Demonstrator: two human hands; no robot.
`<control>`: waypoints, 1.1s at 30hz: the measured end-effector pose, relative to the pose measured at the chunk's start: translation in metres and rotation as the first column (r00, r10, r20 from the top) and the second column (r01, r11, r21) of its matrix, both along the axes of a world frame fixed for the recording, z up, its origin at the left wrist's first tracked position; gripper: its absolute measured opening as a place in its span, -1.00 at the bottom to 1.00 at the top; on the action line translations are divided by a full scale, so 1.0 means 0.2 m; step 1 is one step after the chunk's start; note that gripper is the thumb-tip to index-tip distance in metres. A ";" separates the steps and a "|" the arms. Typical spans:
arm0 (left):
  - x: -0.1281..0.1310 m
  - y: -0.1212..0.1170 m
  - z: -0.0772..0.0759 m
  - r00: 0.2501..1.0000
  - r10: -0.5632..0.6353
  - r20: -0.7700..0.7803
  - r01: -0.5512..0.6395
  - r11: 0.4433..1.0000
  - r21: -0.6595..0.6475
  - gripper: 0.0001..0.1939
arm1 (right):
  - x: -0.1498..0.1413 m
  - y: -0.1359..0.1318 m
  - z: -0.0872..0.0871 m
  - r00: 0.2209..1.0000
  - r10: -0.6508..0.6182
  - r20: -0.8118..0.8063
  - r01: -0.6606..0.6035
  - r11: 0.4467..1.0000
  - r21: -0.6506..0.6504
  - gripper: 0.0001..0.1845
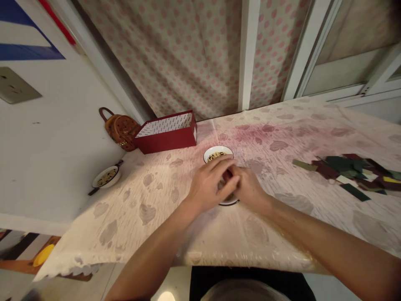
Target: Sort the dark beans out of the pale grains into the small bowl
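Okay, head view: your left hand and right hand meet over a small white bowl, and only a strip of its rim shows under them. Both hands are curled closed, pressed together at the fingers. A dark-red bit shows between them, but you can't tell from here what it is or which hand is gripping it. Keep that hold low and centred over the bowl, so anything loose lands inside and not on the counter.

Just past your fingertips is a white enamel bowl holding mixed seeds. Mind your left knuckles there, as they nearly overlap its rim. Farther left, a third bowl with similar contents sits against the wall, a dark-handled utensil beside it. A red open box and a studded brown handbag stand in the corner. Scraps of coloured card lie well off to the right, out of your working area.
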State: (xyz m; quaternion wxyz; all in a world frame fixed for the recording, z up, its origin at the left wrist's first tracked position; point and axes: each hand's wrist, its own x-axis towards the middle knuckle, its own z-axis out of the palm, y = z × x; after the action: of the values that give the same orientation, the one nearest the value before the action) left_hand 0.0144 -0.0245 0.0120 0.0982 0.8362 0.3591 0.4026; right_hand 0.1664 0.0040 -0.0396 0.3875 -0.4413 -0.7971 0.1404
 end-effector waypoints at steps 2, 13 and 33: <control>-0.05 0.02 0.01 0.994 0.080 0.078 -0.079 0.997 -0.014 -0.79 | 0.02 0.01 0.03 0.996 -0.064 -0.055 0.065 0.998 0.013 -0.71; -0.09 0.08 -0.04 0.929 -0.136 -0.343 0.024 0.950 -0.312 -0.86 | 0.03 0.03 0.05 0.958 -0.146 -0.246 0.142 0.989 -0.036 -0.73; -0.11 0.05 0.06 0.782 -0.015 -0.623 -0.256 0.903 -0.344 -0.89 | 0.03 0.03 0.03 0.953 -0.097 -0.288 0.096 0.995 -0.017 -0.75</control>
State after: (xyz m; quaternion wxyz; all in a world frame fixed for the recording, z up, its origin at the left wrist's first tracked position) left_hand -0.0085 -0.0145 0.0232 0.1232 0.8558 0.5015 0.0312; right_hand 0.1724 0.0110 -0.0329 0.5052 -0.4552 -0.7095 0.1851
